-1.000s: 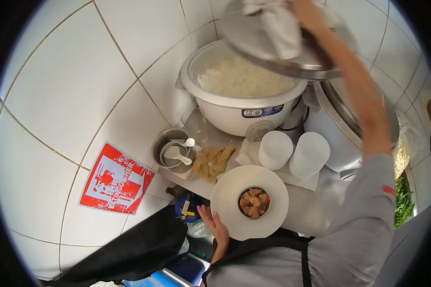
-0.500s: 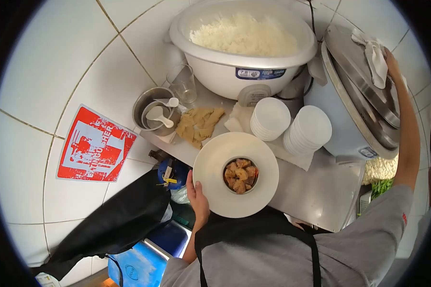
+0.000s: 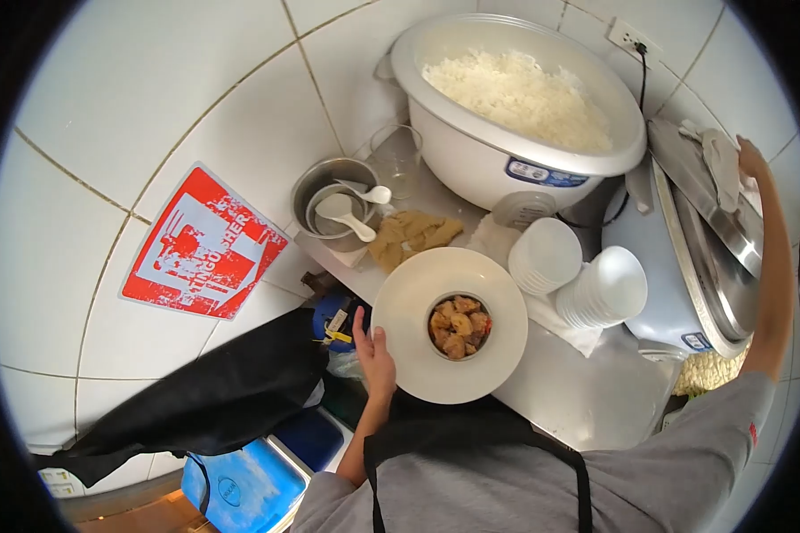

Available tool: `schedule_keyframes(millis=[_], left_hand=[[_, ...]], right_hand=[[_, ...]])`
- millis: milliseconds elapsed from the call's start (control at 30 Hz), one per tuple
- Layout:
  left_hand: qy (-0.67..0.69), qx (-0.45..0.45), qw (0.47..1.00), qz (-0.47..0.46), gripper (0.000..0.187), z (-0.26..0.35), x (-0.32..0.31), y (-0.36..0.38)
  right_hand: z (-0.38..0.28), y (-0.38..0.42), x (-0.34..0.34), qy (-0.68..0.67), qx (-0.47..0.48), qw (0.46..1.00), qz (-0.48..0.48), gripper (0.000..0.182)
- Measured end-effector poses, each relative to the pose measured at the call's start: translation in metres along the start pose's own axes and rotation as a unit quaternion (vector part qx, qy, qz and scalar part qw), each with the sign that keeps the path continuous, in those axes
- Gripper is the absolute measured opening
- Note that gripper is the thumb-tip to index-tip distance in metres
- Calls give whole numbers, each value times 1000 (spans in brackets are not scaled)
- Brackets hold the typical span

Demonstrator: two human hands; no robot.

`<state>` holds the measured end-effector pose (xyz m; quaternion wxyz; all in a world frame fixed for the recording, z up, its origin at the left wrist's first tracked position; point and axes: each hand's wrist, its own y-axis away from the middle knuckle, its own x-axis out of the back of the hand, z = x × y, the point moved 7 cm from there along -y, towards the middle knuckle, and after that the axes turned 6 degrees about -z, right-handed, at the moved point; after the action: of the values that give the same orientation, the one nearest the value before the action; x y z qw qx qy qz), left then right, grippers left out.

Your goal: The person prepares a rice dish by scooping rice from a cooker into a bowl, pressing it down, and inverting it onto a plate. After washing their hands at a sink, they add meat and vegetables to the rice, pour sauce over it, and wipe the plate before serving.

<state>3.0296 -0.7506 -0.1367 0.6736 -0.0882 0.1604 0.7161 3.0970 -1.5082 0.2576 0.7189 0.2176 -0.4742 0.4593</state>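
Observation:
My left hand (image 3: 378,360) grips the left rim of a wide white plate (image 3: 400,306), its thumb along the edge and the other fingers partly hidden. In the plate's centre, a small metal-rimmed cup holds browned chunks of meat (image 3: 459,327). At the far right, my right hand (image 3: 750,160) is closed at a white cloth (image 3: 722,160) draped over a tilted metal lid (image 3: 718,218). That lid lies on a large pale rice cooker (image 3: 636,258); my right fingertips are partly hidden by the angle.
An uncovered cooker (image 3: 471,151) full of white rice (image 3: 516,98) stands behind the plate. Stacked white cups (image 3: 604,289) are on the metal table (image 3: 560,391). A metal pot (image 3: 307,195) with white scoops (image 3: 342,213), a drinking glass (image 3: 400,164) and a tan cloth (image 3: 409,238) sit leftward.
The view has shifted, so the cookers and cups appear farther right and lower. My left hand still holds the plate, and my right hand remains at the cloth on the lid.

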Motion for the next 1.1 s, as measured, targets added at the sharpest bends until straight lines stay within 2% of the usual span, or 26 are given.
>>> schedule_keyframes(millis=[33,100,167,200,233,267,300,333,367,400,433,533,633,667,700,733,800,867,933,1000,1067,1100], left_hand=[[-3,-5,1000,-3,49,1,-1,-3],[11,3,1000,-8,50,2,-1,-13],[42,22,999,-26,50,-2,-3,-23],[40,21,999,-26,50,-4,-1,-30],[28,20,999,-40,50,-5,-1,-38],[15,20,998,-54,49,-5,-2,-43],[32,28,997,-59,48,-3,-5,-48],[31,29,997,-65,48,-2,-6,-52],[18,31,997,-72,47,-2,-6,-57],[6,34,996,-82,46,-3,-7,-63],[23,41,995,-86,44,-10,-5,-67],[15,-4,995,-99,42,-12,-1,-76],[20,-15,991,-133,42,4,-2,-74],[27,-16,988,-152,43,9,-1,-72],[-26,-39,990,-136,33,18,6,-70],[-32,-28,991,-130,33,15,18,-70],[-40,-16,988,-152,20,10,39,-75],[-79,-24,989,-122,17,24,52,-70],[-83,-63,989,-105,21,42,53,-67],[-115,-68,985,-108,26,57,57,-66],[-222,-134,952,-163,33,73,52,-65],[-182,-122,959,-180,43,77,47,-65]], right_hand=[[-26,8,36,104,-32,990,91,44],[-136,38,126,-49,54,973,217,37],[-261,72,185,-185,265,892,317,28],[-329,99,200,-315,350,844,256,26],[-401,128,210,-279,341,878,185,26],[-466,156,210,-304,367,876,73,24],[-525,200,213,-349,414,840,-23,23],[-570,230,205,-311,480,818,-60,24],[-623,247,179,-186,512,838,-31,25],[-657,259,163,-139,468,867,-97,26],[-685,270,145,-180,493,849,-56,18],[-713,269,117,-133,444,883,-75,18],[-698,262,121,-195,393,893,-96,16],[-689,263,133,-202,391,896,-56,16],[-680,264,144,-209,393,895,-20,16],[-672,264,157,-198,394,897,-20,18],[-650,270,190,-170,398,901,-14,22],[-645,278,189,-160,401,902,-13,24],[-639,281,186,-179,373,894,174,22],[-639,283,169,-154,373,892,205,18],[-626,289,180,-176,378,855,307,16],[-620,289,183,-156,405,851,295,15]])
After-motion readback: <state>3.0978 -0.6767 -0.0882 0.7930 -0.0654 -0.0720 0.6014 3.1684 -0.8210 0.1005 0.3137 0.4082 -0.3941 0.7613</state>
